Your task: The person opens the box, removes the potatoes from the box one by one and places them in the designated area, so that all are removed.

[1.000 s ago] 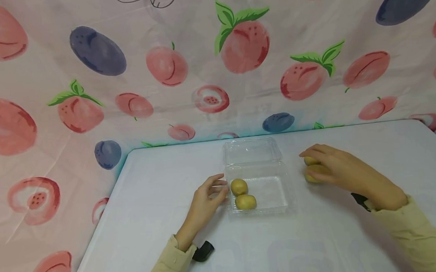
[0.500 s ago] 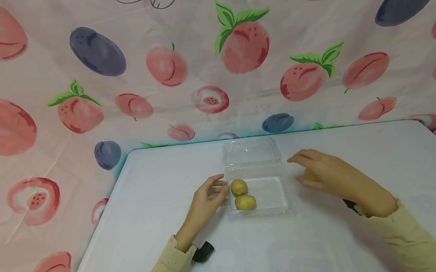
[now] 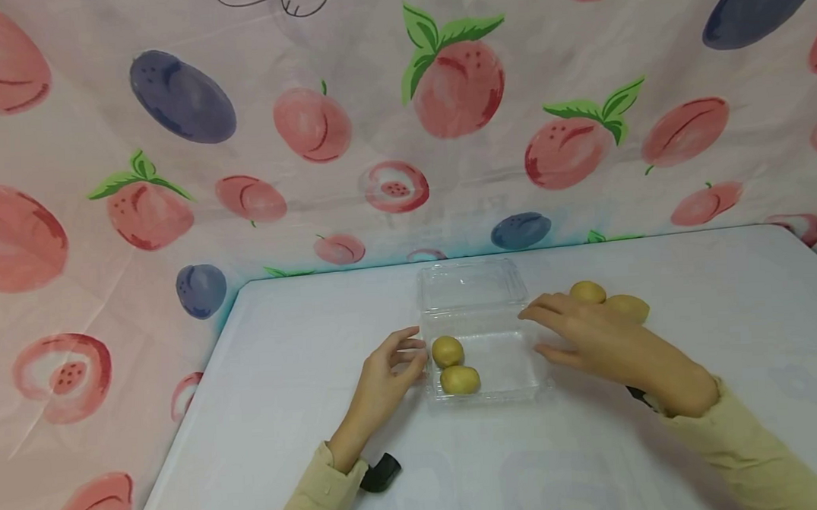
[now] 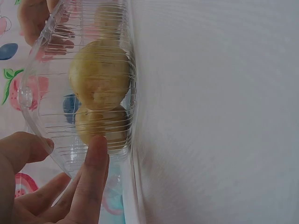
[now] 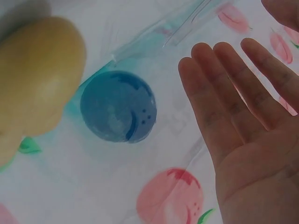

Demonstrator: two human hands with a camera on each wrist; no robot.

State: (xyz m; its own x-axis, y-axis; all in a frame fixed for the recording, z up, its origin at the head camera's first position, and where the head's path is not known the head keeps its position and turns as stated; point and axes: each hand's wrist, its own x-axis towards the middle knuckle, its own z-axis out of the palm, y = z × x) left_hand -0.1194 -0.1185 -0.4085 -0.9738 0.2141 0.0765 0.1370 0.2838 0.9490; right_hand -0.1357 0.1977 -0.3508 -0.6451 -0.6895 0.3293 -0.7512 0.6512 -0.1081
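Reaching over the right rim of the ribbed, clear plastic box (image 3: 505, 359), the right hand (image 3: 597, 336) is straight-fingered and empty-palmed. The relaxed, loosely spread left hand (image 3: 378, 379) meets its left wall. Inside lie two smooth oval potatoes (image 3: 459, 380); right of it, two more potatoes (image 3: 628, 308) are partly hand-hidden.

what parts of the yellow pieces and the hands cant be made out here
Head view: the lower parts of the two loose yellow pieces, hidden behind the right hand.
Right wrist view: the yellow piece, cut off by the left edge; the thumb, cut off at the top right corner.
Left wrist view: surface detail of the boxed yellow pieces, blurred by the ridged wall of the clear container.
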